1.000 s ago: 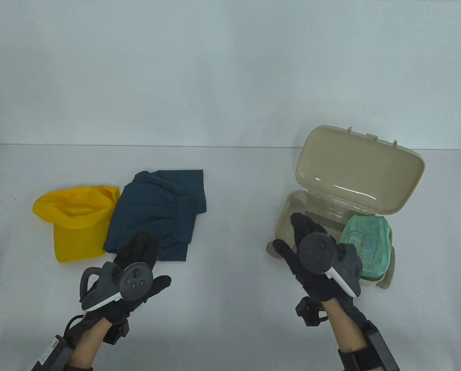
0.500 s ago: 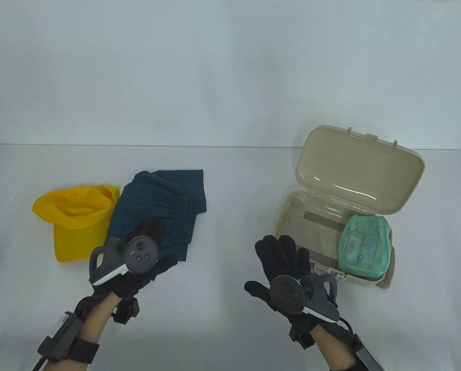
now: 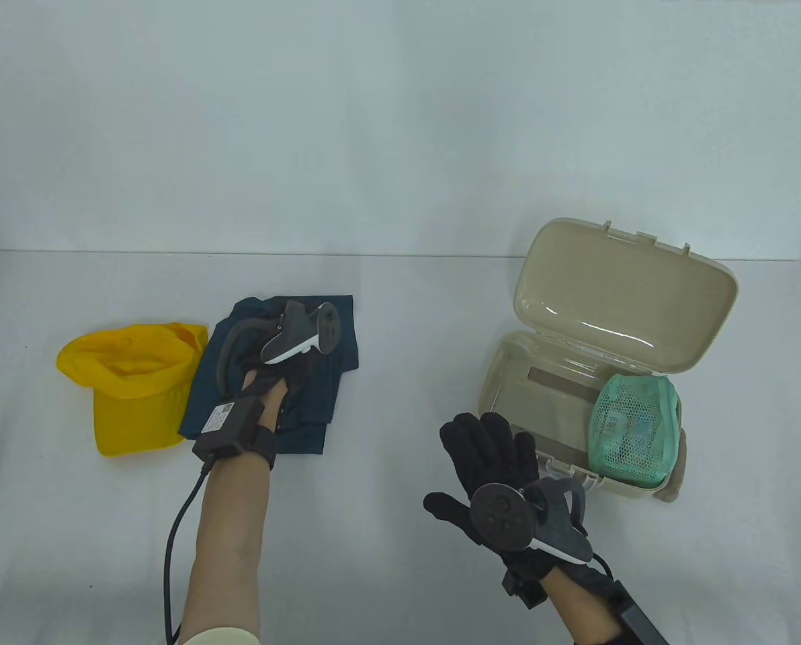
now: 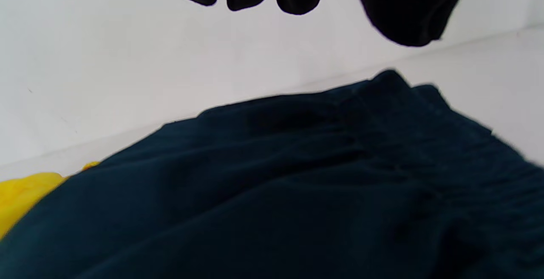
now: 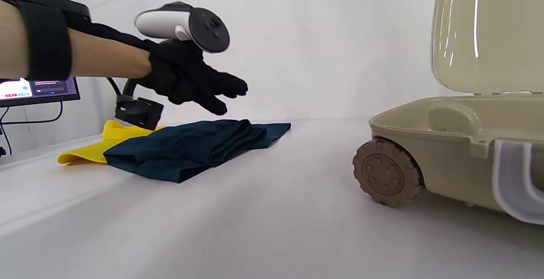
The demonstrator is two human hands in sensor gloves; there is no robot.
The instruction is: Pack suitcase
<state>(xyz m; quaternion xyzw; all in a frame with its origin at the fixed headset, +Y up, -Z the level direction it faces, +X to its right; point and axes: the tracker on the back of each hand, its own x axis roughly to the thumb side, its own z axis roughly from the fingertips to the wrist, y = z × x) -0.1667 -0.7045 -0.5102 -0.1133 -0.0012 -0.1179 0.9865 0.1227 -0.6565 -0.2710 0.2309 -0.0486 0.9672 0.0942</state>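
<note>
Black-gloved left hand (image 5: 191,81) hovers above the navy garment (image 3: 306,386), fingers (image 5: 229,85) loosely spread, touching nothing.

Cap (image 3: 132,383) left of shorts (image 3: 320,336), suitcase (image 3: 508,376) right, pouch (image 3: 636,423) inside

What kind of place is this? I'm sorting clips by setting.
Likely a lab or recording studio rather than a home: a bare white table against a plain white wall, hands in black gloves with trackers, and a monitor at the side. A toy-like suitcase and folded clothes look like props.
</note>
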